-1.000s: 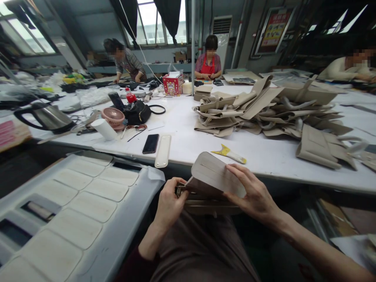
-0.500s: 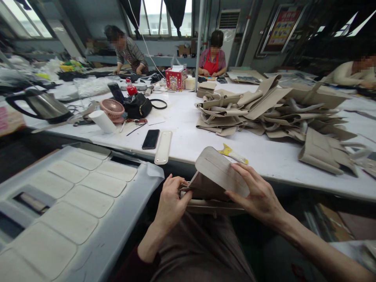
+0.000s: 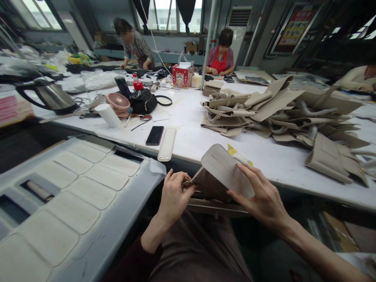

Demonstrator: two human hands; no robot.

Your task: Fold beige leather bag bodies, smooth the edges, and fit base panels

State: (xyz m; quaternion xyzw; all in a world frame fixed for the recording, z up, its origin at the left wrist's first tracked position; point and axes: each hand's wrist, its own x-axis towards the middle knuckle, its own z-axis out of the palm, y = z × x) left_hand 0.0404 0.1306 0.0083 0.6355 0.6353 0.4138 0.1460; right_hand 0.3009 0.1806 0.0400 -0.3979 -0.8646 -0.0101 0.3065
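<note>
Over my lap I hold an unfinished taupe leather bag [image 3: 207,180], with a stiff, pale grey rounded panel [image 3: 225,164] tilted up from its far side. My left hand [image 3: 176,194] pinches the bag's folded left edge between thumb and fingers. At the other end, my right hand [image 3: 261,194] grips the panel, thumb below and fingers spread over its right edge. The bag's inside is dark and its lower part is partly hidden by my hands. Just beyond the panel lies a yellow-and-white tool or tube [image 3: 239,154], partly covered by it.
Several similar taupe bags [image 3: 258,109] are heaped on the white table [image 3: 188,121]. A phone [image 3: 154,135], white strip [image 3: 167,145], pink fan [image 3: 118,103] and kettle [image 3: 48,96] stand left. Rounded cream panels [image 3: 85,205] cover a grey board. Two people work across the table, another far right.
The whole view has swung slightly left, so the table's things appear further right. Both hands keep their hold on the bag, which has hardly changed its pose.
</note>
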